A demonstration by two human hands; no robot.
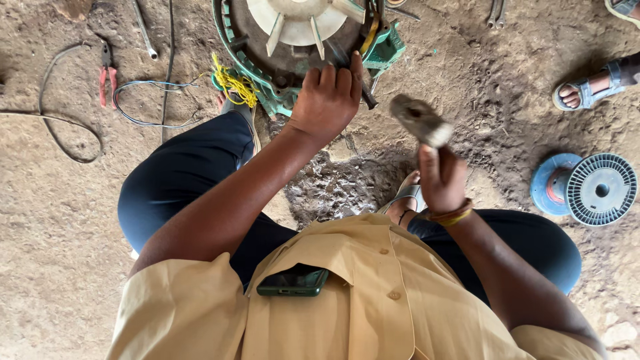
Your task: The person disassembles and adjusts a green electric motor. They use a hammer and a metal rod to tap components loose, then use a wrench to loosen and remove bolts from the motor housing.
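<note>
Left hand [327, 100] fingers are wrapping tight around a dark punch [363, 93] against the green motor housing [267, 80]; right hand [441, 179] is gripping a hammer [420, 120] just beside them.

Red-handled pliers [107, 75] lie on the dirt floor [47, 220] at upper left, beside a loop of dark cable [67, 143] and a coil of blue wire [143, 103]. A metal rod [145, 30] lies near the top edge. A blue spool [585, 189] with a grey ribbed flange rests at right. A sandalled foot [590, 90] occupies the upper right. A green phone [293, 282] sits in the tan shirt pocket.
</note>
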